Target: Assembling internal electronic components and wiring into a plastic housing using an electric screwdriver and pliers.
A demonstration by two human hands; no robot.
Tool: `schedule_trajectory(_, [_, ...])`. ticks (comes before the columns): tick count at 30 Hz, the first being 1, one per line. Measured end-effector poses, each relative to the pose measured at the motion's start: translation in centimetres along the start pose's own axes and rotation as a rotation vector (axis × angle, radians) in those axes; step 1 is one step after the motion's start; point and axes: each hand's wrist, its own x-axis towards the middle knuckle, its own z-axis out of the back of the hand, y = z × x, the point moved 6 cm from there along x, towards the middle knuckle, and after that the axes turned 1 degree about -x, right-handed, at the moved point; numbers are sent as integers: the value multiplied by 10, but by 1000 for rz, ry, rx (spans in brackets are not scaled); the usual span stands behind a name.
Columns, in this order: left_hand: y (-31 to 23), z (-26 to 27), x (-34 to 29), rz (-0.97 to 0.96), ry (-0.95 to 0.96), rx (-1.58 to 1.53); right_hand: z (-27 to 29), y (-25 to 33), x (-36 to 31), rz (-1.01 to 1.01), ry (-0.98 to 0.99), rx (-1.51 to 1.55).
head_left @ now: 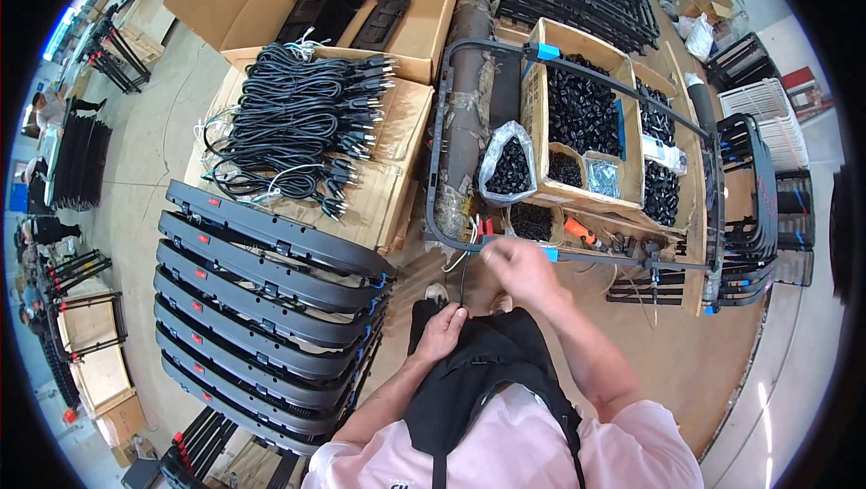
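A black cord (464, 283) hangs below the lower rail of a dark rectangular metal frame (595, 257). My left hand (442, 331) is closed round this cord in front of my black apron (487, 363). Above and to its right, my right hand (521, 268) is at the frame's lower left part, its fingers curled. Whether anything is in those fingers is hidden. Just beyond it, a red part (485, 227) and pale wire ends (456, 263) show at the rail. Blue tape pieces (548, 51) are on the frame.
Left of me stand several stacked dark curved panels (271, 286). Beyond them a bundle of black power cords (298, 119) lies on cardboard. Inside the frame are wooden bins (534, 110) of black small parts, a plastic bag (507, 164) and an orange-handled tool (582, 231). More frames (749, 209) hang at right.
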Motion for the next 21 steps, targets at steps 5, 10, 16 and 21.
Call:
schedule_trajectory(5, [-4, 16, 6, -31, -97, -33, -4, -49, 81, -262, 335, -206])
schedule_trajectory(10, [-3, 22, 6, 81, -81, -189, -31, -55, 111, -114, 446, 57])
schedule_trajectory(16, [-4, 9, -7, 252, 102, -198, -43, -75, 109, -49, 366, 304])
schedule_trajectory(21, [-27, 7, -10, 195, 46, -92, -53, -105, 120, -19, 297, 322])
